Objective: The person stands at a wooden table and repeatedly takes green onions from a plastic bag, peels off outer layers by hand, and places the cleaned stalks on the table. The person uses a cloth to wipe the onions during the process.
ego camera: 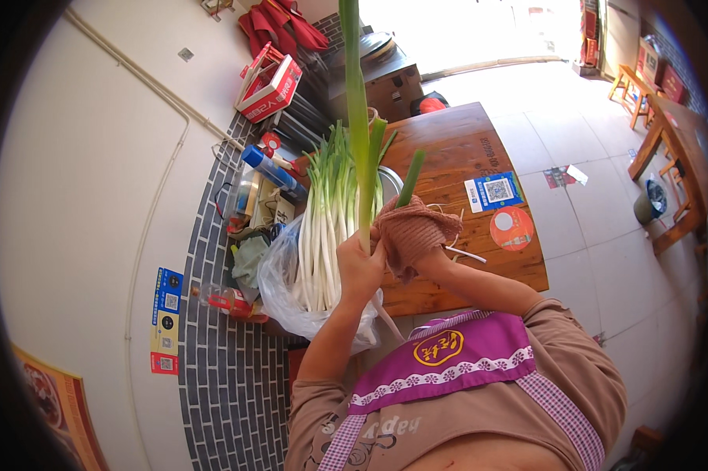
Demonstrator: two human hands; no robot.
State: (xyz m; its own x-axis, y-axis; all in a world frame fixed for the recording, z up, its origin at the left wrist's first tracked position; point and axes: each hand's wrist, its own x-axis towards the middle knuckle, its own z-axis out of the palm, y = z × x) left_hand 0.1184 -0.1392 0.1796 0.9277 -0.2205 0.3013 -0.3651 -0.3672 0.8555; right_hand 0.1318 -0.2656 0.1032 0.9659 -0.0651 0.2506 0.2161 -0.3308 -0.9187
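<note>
A long green onion [362, 159] stands nearly upright in my left hand [358, 269], which is closed around its pale stem. Below that hand, a white stem end [389, 321] slants down toward the apron. My right hand [433, 263] is mostly hidden under a reddish-brown knitted cloth [415, 232], which it grips beside my left hand. A short green leaf end [412, 176] sticks up behind the cloth; which stalk it belongs to I cannot tell. Just left of my hands, a bundle of green onions [324, 247] leans in a clear plastic bag [277, 259].
A wooden table [442, 153] carries loose white trimmings [465, 254] and a round metal rim [392, 179] behind the onions. A blue spray can [271, 171], a grey-green rag [249, 262] and a plastic bottle [227, 301] line the brick-patterned wall. A wooden bench [677, 123] stands right.
</note>
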